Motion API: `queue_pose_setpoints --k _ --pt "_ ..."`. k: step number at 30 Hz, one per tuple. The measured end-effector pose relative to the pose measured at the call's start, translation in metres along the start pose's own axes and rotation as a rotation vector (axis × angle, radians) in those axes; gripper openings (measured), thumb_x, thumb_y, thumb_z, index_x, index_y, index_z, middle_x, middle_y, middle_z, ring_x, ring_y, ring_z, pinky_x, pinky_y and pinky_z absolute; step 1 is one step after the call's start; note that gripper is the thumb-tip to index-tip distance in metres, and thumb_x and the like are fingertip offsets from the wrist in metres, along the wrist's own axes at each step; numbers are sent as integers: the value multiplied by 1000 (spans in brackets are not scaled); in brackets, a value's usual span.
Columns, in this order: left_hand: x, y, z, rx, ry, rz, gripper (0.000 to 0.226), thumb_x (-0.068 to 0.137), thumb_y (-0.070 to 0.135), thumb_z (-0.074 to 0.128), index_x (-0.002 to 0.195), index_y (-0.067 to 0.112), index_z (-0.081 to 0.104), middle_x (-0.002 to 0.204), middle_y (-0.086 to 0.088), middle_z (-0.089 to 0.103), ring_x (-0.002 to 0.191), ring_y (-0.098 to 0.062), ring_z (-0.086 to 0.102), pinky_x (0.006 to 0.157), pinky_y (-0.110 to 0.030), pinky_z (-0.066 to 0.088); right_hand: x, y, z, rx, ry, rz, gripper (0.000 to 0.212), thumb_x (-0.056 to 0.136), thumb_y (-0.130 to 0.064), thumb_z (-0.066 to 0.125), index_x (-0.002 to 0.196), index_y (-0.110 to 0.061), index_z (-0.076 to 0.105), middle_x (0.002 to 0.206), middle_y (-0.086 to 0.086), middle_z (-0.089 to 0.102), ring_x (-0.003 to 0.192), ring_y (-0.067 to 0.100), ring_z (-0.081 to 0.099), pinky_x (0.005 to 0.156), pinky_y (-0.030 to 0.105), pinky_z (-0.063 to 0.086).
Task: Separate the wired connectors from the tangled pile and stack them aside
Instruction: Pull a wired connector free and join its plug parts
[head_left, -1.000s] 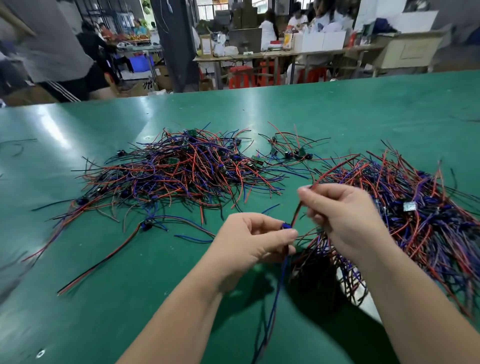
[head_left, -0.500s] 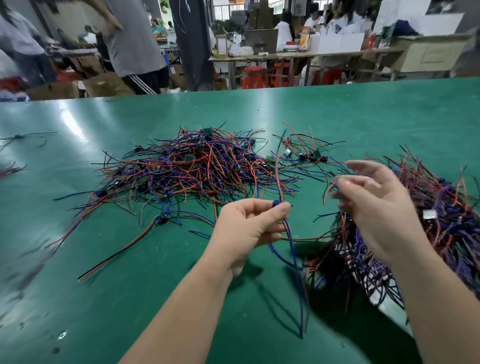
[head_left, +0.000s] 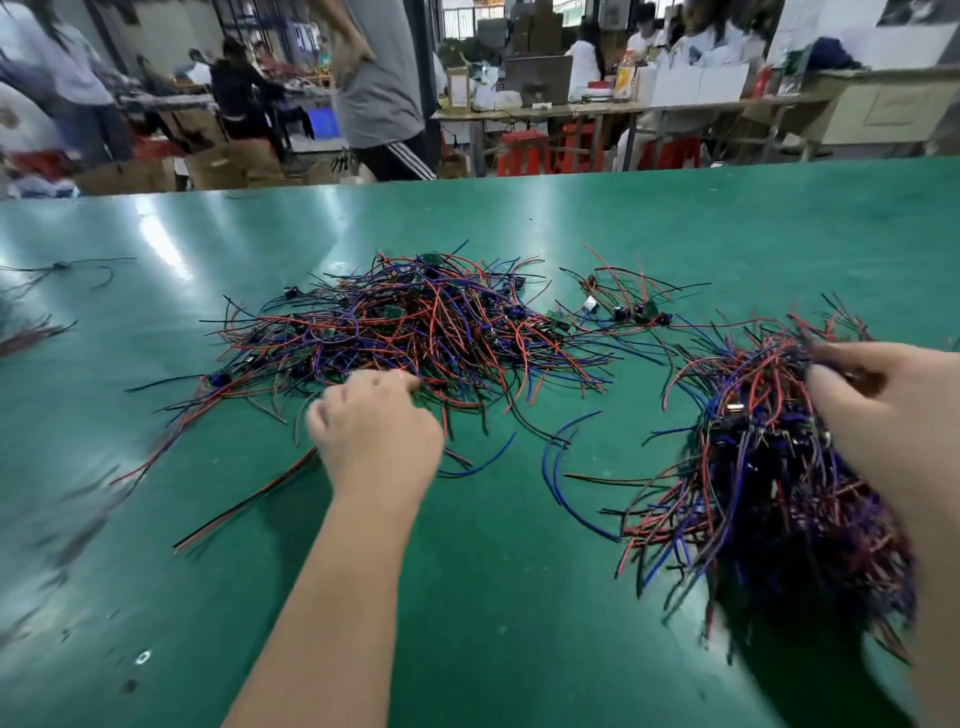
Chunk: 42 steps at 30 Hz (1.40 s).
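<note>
A green bench (head_left: 519, 597) carries two heaps of red, blue and black wired connectors. The tangled pile (head_left: 415, 332) lies in the middle, toward the far side, with loose wire ends splaying out to the left and near edges. A second, denser stack (head_left: 769, 483) sits to the right, well apart from the pile, with a few stray blue wires (head_left: 558, 467) on the bench between them. The left hand (head_left: 376, 426) reaches to the near edge of the tangled pile, its fingers (head_left: 400, 379) curled down among the wires; blur hides whether they pinch anything. The right hand (head_left: 883, 426) rests on the far right part of the stack, fingers (head_left: 831, 358) bent over the wires, their grip also unclear. A smaller cluster (head_left: 623, 306) of connectors lies beyond, right of the pile.
</note>
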<state>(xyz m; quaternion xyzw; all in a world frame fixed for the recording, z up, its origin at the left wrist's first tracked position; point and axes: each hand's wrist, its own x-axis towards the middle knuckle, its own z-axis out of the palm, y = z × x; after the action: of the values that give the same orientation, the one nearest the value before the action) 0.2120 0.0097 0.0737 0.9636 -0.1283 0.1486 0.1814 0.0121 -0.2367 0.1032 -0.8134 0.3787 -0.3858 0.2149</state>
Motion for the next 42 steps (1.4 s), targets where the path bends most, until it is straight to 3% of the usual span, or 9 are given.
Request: queue_pose_setpoints --k 3,5,11,16,20,23,30,34,42 --pt "11 -24 7 107 -246 -266 51 82 15 52 132 22 44 140 -15 39 130 -36 31 114 -45 16 7 15 -5 -144 -91 151 35 84 -26 61 117 -15 66 118 17 64 100 38 59 93 52 48" --pt "15 -34 13 123 -276 -324 47 86 16 50 132 23 45 137 -14 43 129 -36 33 114 -44 15 6 10 -5 -163 -72 139 37 84 -31 59 118 -18 65 129 17 56 119 38 48 104 55 37" --pt "21 -42 13 -179 43 -241 26 87 36 66 112 28 63 102 2 71 97 -22 60 90 -33 35 -11 -23 2 -12 33 -59 23 85 -14 63 107 -14 71 120 13 59 117 23 49 100 28 30" --pt "20 -23 -11 -875 361 27 23 77 27 79 95 17 68 80 5 69 68 -6 63 69 -15 50 -12 -27 7 131 13 -85 20 85 -11 63 99 -21 72 110 1 60 101 12 54 98 37 45" --pt "7 5 -31 -1657 0 -186 31 67 22 76 92 9 63 70 -2 70 60 -12 67 55 -18 55 -13 -31 5 398 -19 11 24 85 -9 64 84 -32 69 84 -5 70 73 9 64 69 23 55" --pt "-5 23 -36 -1904 -357 -351 32 61 22 72 86 6 60 65 -5 67 52 -10 65 47 -15 52 -18 -42 13 740 -228 97 26 85 3 60 81 -20 71 73 2 73 67 10 68 63 17 55" --pt "-24 47 -32 -1817 -596 -341 23 58 24 68 73 10 59 61 -5 65 49 -7 64 43 -13 50 -39 -55 34 951 -520 132 24 86 6 57 84 -12 72 74 10 72 64 17 66 57 19 51" --pt "-33 53 -24 -1679 -613 -211 26 58 22 69 75 5 61 55 -1 64 48 -10 63 46 -15 50 -44 -60 40 1116 -632 256 23 71 -17 66 92 -8 71 75 8 71 63 12 61 54 16 47" --pt "-54 64 -8 -1494 -683 31 15 58 20 76 69 11 74 60 -3 69 51 -10 62 53 -21 53 -52 -62 49 1082 -664 185 23 56 -26 75 77 -16 78 71 4 71 59 8 56 55 16 45"
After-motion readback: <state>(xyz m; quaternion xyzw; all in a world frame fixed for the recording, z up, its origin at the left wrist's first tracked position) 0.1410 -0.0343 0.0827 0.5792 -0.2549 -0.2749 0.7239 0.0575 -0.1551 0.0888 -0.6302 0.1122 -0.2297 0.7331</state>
